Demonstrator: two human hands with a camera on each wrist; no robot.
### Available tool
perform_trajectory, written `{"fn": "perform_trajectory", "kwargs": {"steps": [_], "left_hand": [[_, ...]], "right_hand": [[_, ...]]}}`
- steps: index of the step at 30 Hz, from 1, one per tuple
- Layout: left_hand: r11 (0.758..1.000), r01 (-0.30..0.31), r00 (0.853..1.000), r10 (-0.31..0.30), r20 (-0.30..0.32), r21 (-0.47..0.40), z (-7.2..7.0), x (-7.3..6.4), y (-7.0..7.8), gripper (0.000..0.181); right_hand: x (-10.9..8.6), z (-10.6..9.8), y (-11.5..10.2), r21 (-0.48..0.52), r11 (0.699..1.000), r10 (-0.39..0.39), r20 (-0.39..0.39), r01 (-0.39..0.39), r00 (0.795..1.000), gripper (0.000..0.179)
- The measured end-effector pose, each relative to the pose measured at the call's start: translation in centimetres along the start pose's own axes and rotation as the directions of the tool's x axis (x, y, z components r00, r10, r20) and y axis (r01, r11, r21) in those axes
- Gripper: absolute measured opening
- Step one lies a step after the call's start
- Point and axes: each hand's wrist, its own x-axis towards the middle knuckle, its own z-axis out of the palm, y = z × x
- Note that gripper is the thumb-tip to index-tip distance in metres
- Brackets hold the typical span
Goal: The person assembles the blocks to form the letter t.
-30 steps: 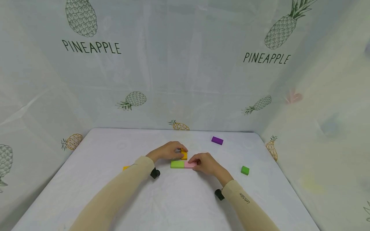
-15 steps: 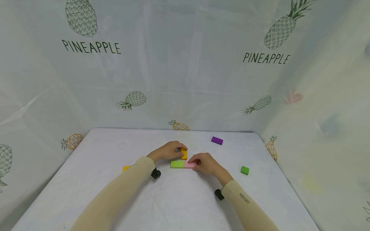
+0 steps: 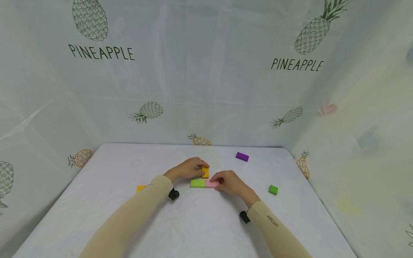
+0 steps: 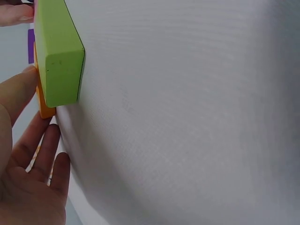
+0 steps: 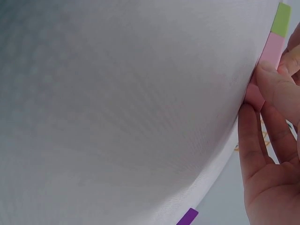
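My left hand (image 3: pixel 189 168) pinches an orange block (image 3: pixel 205 172) between thumb and fingers, just behind a row of two blocks. In that row, a light green block (image 3: pixel 197 184) lies end to end with a pink block (image 3: pixel 211 184). My right hand (image 3: pixel 230 182) grips the pink block near its right end, thumb on the near side. The left wrist view has the light green block (image 4: pixel 61 56) large in front, partly covering the orange block (image 4: pixel 46 105). In the right wrist view the thumb and fingers close round the pink block (image 5: pixel 272 49).
A purple block (image 3: pixel 242 157) lies at the back right of the white table (image 3: pixel 200 225). A green block (image 3: pixel 273 190) sits off to the right. Another yellow-orange block (image 3: pixel 140 188) shows partly behind the left sleeve. A pineapple-print curtain (image 3: pixel 206 71) surrounds the table.
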Motion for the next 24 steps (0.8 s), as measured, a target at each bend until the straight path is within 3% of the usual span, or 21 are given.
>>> {"fn": "perform_trajectory", "kwargs": {"steps": [24], "left_hand": [[1.0, 0.007, 1.0, -0.007, -0.006, 0.005, 0.18, -0.49, 0.13, 0.036]], "right_hand": [[0.02, -0.03, -0.39, 0.01, 0.999, 0.046, 0.004, -0.046, 0.999, 0.024]]}}
